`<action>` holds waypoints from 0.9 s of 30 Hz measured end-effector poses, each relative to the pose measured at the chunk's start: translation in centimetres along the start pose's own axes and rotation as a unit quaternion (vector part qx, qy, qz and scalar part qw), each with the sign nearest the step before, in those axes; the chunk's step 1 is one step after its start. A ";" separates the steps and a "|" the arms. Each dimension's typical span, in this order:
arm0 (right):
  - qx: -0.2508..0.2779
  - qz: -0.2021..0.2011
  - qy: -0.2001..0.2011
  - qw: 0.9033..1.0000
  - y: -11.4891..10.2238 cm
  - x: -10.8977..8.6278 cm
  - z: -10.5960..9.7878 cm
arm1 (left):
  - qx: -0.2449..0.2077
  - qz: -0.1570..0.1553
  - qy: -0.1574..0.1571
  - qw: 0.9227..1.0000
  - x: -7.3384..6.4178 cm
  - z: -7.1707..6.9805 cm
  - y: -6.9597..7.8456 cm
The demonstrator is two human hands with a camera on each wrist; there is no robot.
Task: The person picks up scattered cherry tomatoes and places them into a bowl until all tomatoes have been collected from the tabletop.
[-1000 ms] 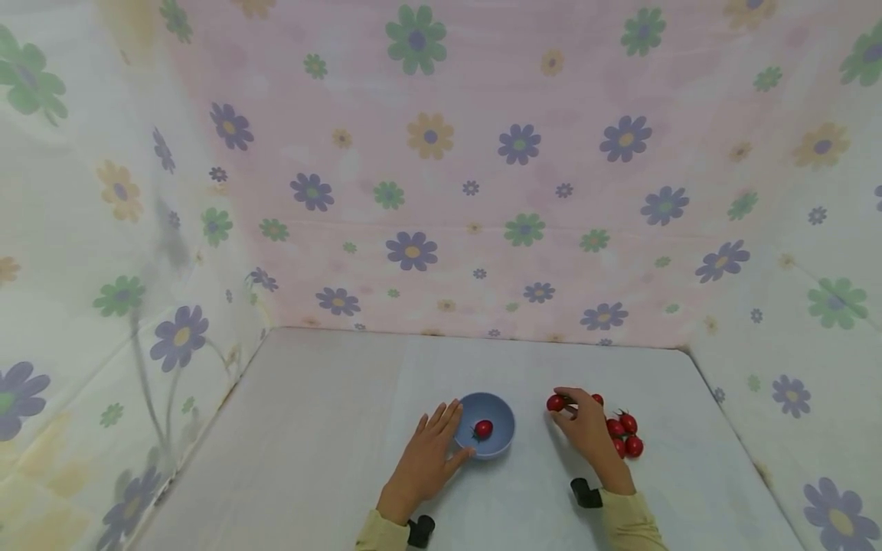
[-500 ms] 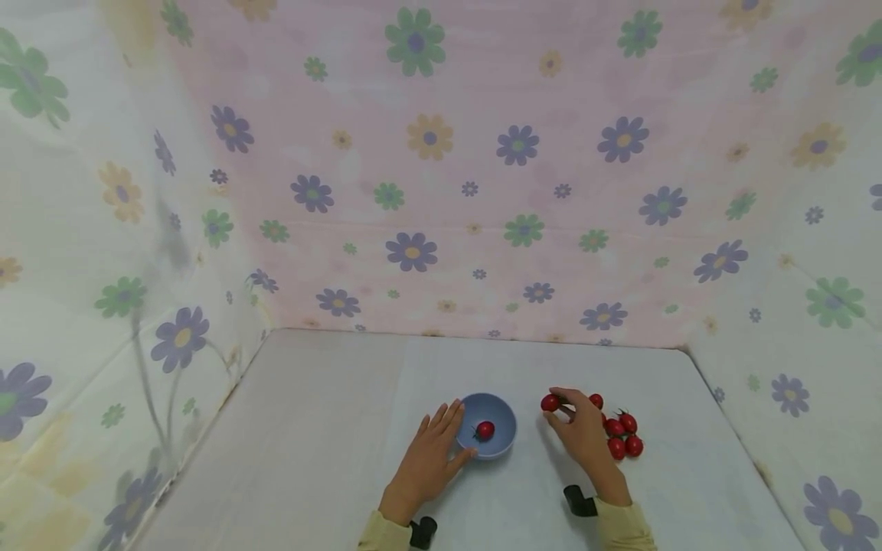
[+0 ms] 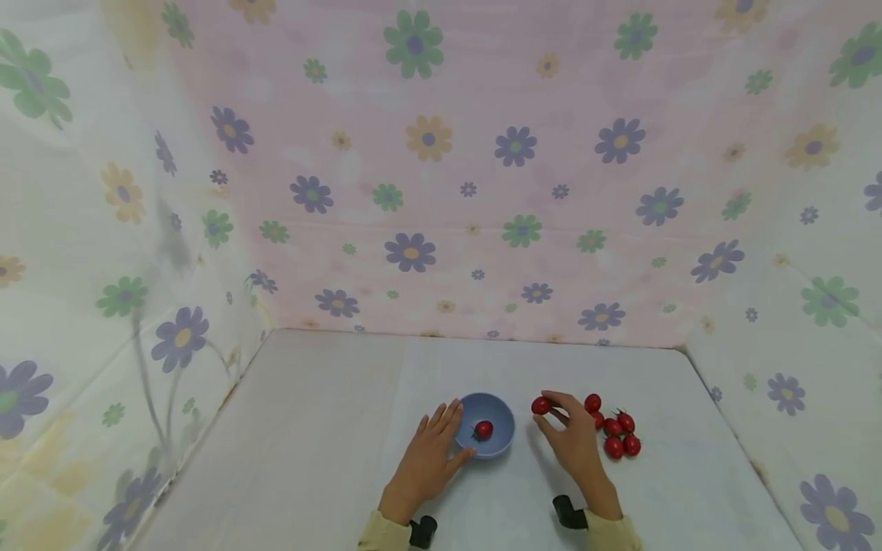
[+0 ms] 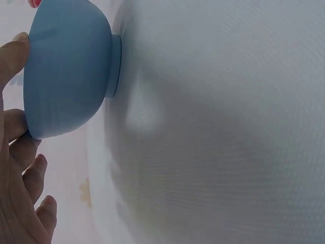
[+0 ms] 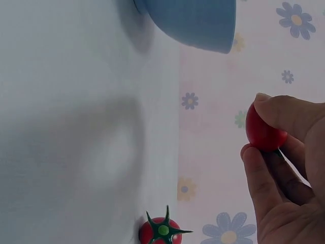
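Observation:
A small blue bowl (image 3: 499, 414) stands upright on the white table with one cherry tomato (image 3: 485, 430) in it. My left hand (image 3: 426, 459) rests against the bowl's left side, fingers straight, thumb at the near rim; the left wrist view also shows thumb and fingers touching the bowl (image 4: 68, 71). To the right of the bowl, my right hand (image 3: 575, 444) pinches another cherry tomato (image 5: 264, 131) between thumb and fingers, above the table and apart from the bowl.
Several loose cherry tomatoes (image 3: 612, 427) lie right of my right hand, one with a green star-shaped stem (image 5: 163, 230) near the lower edge of the right wrist view. Flowered cloth walls (image 3: 441, 214) enclose the table (image 3: 310, 428) at the back and sides.
My right hand has moved left toward the bowl with its cherry tomato, uncovering more of the loose ones. The left hand and the bowl have stayed in place.

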State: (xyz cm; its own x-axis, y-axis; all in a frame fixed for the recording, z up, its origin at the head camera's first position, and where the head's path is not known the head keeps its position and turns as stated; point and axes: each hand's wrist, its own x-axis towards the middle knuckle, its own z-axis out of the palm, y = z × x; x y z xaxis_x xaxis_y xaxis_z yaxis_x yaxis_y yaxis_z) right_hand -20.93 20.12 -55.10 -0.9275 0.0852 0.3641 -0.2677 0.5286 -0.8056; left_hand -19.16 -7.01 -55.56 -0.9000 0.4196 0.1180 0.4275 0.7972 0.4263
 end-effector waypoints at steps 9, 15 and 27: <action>0.032 -0.021 0.016 0.999 -0.4 -1.1 1.1 | 0.001 -0.004 0.003 1.000 -0.1 0.0 0.1; 0.062 -0.015 0.029 0.998 -1.3 -2.2 1.8 | 0.004 -0.011 -0.005 1.000 0.0 -0.1 0.2; 0.068 -0.002 0.018 0.998 -2.3 -3.1 2.6 | 0.020 -0.015 -0.005 1.000 -0.1 -0.3 0.4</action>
State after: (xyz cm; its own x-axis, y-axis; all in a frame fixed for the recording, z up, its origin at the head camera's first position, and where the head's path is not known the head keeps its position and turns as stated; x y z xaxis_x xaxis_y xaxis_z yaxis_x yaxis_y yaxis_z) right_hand -18.16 16.47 -55.62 -0.9171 0.1142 0.3819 -0.3066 0.4100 -0.8590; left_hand -18.92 -6.86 -55.17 -0.9119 0.3991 0.0954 0.4029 0.8266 0.3928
